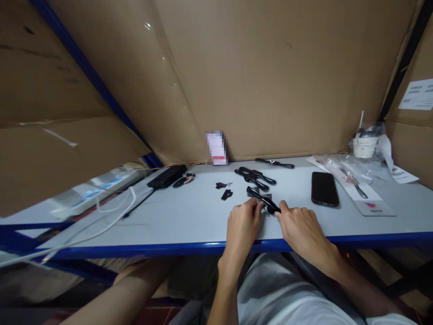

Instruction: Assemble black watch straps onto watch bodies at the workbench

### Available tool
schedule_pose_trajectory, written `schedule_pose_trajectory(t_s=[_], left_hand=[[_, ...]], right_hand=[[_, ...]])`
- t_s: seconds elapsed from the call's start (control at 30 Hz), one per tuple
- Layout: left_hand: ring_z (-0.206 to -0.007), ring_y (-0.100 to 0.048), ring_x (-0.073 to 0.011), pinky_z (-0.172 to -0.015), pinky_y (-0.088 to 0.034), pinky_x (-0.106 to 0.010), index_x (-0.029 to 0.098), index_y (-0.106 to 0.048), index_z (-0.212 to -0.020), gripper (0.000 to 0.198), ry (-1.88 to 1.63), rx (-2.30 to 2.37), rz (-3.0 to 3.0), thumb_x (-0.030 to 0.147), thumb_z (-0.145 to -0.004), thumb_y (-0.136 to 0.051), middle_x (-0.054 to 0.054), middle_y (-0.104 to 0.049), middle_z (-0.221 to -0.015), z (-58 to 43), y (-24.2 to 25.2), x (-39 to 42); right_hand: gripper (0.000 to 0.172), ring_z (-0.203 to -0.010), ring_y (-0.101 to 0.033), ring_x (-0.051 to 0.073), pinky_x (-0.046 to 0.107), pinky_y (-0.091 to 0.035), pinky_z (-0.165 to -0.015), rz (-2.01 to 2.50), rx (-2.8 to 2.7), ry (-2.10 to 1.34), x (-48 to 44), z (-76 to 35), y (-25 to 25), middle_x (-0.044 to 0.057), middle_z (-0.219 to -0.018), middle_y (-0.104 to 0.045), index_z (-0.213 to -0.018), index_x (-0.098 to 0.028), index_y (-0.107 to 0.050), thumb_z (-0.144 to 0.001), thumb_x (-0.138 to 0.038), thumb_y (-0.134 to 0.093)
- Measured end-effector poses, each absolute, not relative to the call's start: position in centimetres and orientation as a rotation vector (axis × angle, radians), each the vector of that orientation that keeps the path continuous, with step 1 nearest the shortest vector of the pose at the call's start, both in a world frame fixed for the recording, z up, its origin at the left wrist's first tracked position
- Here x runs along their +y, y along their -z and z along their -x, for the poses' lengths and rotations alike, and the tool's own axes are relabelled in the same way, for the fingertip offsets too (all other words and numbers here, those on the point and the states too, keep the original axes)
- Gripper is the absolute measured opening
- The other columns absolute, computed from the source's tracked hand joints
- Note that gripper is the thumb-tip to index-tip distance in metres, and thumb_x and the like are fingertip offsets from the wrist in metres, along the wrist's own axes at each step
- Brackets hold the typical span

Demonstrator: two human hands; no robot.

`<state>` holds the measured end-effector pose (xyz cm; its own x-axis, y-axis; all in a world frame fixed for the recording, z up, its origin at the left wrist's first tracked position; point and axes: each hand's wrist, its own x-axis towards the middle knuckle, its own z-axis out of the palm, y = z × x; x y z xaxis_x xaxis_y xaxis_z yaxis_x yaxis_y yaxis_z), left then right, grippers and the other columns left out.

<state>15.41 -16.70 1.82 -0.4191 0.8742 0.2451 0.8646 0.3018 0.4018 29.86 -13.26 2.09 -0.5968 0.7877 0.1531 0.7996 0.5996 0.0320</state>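
Note:
Both my hands rest near the front edge of the grey table (pixel 182 216), pinching one black strap-like piece (pixel 264 200) between them. My left hand (pixel 241 228) grips its near end with curled fingers. My right hand (pixel 301 228) is closed on the other end. Just behind lie two more black straps (pixel 255 177) and another one (pixel 274 163) further back. Small black parts (pixel 224 189) sit to the left of my hands.
A black phone (pixel 324 188) lies face down to the right, beside plastic bags with a tool (pixel 352 180) and a white cup (pixel 364 144). A black box (pixel 167 176) and white cable (pixel 111 212) are at left. Cardboard walls surround the table; its front edge is blue.

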Motion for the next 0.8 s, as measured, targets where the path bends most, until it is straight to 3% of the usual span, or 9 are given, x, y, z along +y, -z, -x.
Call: schedule_pose_trajectory(t_s=[0.17,0.43,0.8], left_hand=[[-0.075,-0.067,-0.0222,-0.06,-0.025,-0.03,0.021,-0.063,-0.086,0.017,-0.576,2.594,-1.712,0.023,-0.096,-0.049,-0.008,-0.073,-0.08,-15.9,-2.0,-16.8],[-0.071,-0.067,-0.0235,-0.06,-0.026,-0.029,0.021,-0.057,-0.112,0.02,-0.676,2.607,-1.699,0.02,-0.094,-0.048,-0.004,-0.07,-0.073,-16.2,-1.6,-17.4],[-0.081,-0.066,-0.0168,-0.07,-0.04,-0.025,0.028,-0.068,-0.114,0.031,-0.806,2.324,-1.97,0.013,-0.093,-0.052,-0.003,-0.07,-0.102,-15.4,-1.3,-17.8]], right_hand=[[0.027,-0.078,-0.074,0.026,0.03,-0.048,-0.065,1.357,-2.698,0.161,-13.3,-29.8,-2.0,0.011,-0.081,-0.072,-0.115,-0.016,-0.056,-0.105,-0.027,-0.033],[0.031,-0.077,-0.073,0.027,0.032,-0.05,-0.065,1.35,-2.665,0.181,-13.3,-29.7,-2.0,0.011,-0.079,-0.072,-0.12,-0.014,-0.056,-0.105,-0.027,-0.032],[0.03,-0.08,-0.074,0.026,0.031,-0.05,-0.068,1.371,-2.686,0.173,-13.4,-29.7,-2.1,0.012,-0.083,-0.073,-0.122,-0.014,-0.054,-0.105,-0.027,-0.031]])
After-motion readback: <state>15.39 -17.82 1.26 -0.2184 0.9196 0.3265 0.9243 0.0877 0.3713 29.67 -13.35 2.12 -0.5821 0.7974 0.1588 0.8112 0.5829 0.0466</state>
